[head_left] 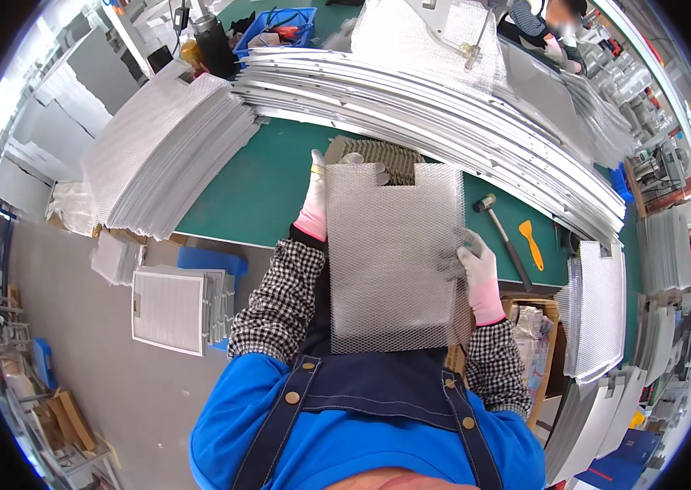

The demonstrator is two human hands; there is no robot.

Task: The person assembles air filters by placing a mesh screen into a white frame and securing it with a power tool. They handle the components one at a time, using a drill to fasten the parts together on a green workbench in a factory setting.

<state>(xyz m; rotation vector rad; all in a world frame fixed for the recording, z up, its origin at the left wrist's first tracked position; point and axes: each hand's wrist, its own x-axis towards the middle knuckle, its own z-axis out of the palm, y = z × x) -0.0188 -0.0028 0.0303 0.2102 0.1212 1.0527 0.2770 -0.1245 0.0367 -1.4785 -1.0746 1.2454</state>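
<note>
I hold a silvery metal mesh sheet (390, 261) upright in front of my apron; a rectangular notch is cut into its top edge. My left hand (314, 200), in a white glove with a pink cuff, is closed on the left edge, its other fingers hidden behind the mesh. My right hand (478, 273), gloved alike, is closed at the right edge, with fingertips showing dimly through the mesh. Another mesh layer seems to lie behind along that edge. Just beyond the sheet, a greenish-brown corrugated piece (386, 155) rests on the green table (235, 192).
A rubber-headed hammer (505, 237) and a yellow scraper (531, 243) lie right of the sheet. Stacked mesh sheets (170, 155) stand at left; long metal strips (443, 122) cross the back. More mesh panels (594, 310) stand at right, beside an open cardboard box (556, 351). Another person (537, 28) works far right.
</note>
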